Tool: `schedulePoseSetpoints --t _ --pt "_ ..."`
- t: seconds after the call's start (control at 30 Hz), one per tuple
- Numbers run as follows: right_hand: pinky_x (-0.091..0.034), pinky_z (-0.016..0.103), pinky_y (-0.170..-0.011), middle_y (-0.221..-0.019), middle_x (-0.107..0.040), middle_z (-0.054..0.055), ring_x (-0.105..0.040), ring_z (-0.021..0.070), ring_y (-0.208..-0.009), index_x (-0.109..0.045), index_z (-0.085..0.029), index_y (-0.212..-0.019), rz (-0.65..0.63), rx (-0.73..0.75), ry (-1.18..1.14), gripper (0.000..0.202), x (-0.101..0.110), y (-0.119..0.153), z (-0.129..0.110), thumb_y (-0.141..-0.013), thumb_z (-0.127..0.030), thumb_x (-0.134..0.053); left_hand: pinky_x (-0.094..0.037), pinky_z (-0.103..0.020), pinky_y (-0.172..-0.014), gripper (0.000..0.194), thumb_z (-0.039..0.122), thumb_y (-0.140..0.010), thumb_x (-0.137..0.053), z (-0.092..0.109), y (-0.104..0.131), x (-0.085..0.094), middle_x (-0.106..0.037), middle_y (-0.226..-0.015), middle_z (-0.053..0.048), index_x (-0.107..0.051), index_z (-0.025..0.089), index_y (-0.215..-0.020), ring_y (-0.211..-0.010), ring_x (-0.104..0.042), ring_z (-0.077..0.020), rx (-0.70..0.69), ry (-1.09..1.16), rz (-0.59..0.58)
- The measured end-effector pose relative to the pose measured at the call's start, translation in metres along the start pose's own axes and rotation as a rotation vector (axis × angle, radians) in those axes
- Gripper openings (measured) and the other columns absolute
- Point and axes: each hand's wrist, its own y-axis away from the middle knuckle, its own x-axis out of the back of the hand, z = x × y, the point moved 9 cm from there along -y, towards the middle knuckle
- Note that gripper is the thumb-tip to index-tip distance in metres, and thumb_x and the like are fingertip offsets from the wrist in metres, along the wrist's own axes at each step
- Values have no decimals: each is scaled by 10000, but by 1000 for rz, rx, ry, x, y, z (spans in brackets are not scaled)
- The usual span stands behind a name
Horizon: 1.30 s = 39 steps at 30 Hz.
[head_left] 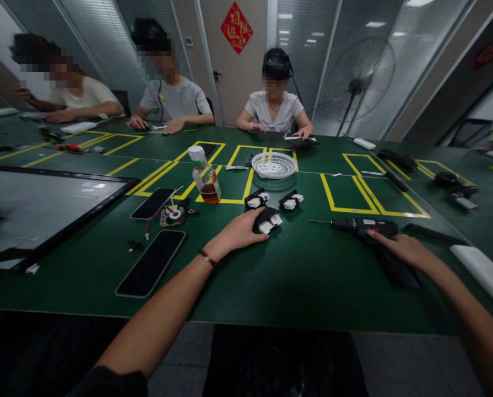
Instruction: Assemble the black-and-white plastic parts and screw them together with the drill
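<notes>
My left hand has its thumb and fingers closed around a small black-and-white plastic part at the table's middle. Two similar parts lie just beyond it, one behind my fingers and another to its right. On the right, my right hand grips a black cordless drill at its handle, with some fingers hidden. The drill's long thin bit points left, toward the parts. A tiny speck, too small to name, lies between part and drill.
A white basket and a bottle of brown liquid stand beyond the parts. Two phones and a small wired component lie left, near a black-framed panel. A white power bank is far right. Three people sit opposite.
</notes>
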Motion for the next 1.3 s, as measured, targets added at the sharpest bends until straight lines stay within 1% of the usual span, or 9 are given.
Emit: schedulePoseSetpoints --t 0.13,0.23,0.3,0.37,0.5,0.63,0.83,1.07,1.3 --pt "-471 519 -637 -810 -693 247 -675 431 -768 -712 -153 -828 191 132 468 584 21 14 -41 -855 -703 -518 -468 -495 -1005 884 554 -740 -697 0 -2 1 -571 -1403 -150 -410 199 -1497 -1197 -591 -353 30 -28 44" --pt "-497 457 -685 -864 -705 171 -666 336 -794 -706 -182 -943 312 405 326 396 18 45 -106 -900 -550 -564 -494 -505 -947 861 573 -722 -707 -3 -2 3 -631 -1301 -156 -464 207 -1462 -1110 -628 -351 73 7 106" --pt "-520 414 -739 -912 -719 114 -664 258 -798 -702 -219 -1003 209 614 42 303 -5 64 -152 -915 -485 -586 -502 -504 -934 847 578 -714 -717 -2 -2 6 -636 -1286 -159 -487 213 -1443 -1092 -635 -344 87 53 151" --pt "-549 378 -737 -924 -720 89 -669 236 -850 -699 -223 -999 39 699 -240 269 -39 72 -190 -914 -460 -604 -510 -490 -930 834 569 -710 -729 0 -2 9 -635 -1290 -154 -499 215 -1429 -1092 -638 -333 94 103 197" --pt "-591 347 -617 -920 -716 72 -683 208 -774 -640 -190 -1076 -331 564 -737 348 -119 62 -239 -838 -429 -725 -553 -402 -835 764 512 -725 -741 4 -2 10 -678 -1206 -117 -516 212 -1391 -965 -681 -265 151 220 273" --pt "-621 372 -784 -903 -730 85 -720 199 -831 -617 -168 -1015 -570 314 -1154 316 -171 49 -252 -827 -365 -778 -559 -346 -816 725 440 -734 -752 11 -2 6 -680 -1206 -92 -509 215 -1378 -967 -683 -233 138 288 310" --pt "-612 344 -813 -856 -730 96 -707 175 -790 -672 -148 -868 -661 279 -1216 227 -186 44 -243 -848 -354 -764 -534 -381 -891 772 438 -710 -778 19 -3 -1 -667 -1241 -101 -489 223 -1392 -1050 -661 -258 86 244 301" --pt "-570 338 -668 -764 -713 45 -658 173 -660 -675 -178 -881 -412 515 -966 207 -164 45 -245 -860 -381 -710 -548 -380 -844 738 477 -708 -765 18 -4 -4 -696 -1166 -106 -522 207 -1351 -985 -686 -265 189 236 319" --pt "-464 337 -711 -825 -689 84 -607 205 -714 -614 -190 -845 96 869 -222 207 -139 70 -260 -982 -304 -507 -530 -435 -903 711 490 -707 -765 12 -4 -6 -704 -1150 -127 -545 215 -1325 -1056 -674 -318 210 151 313"
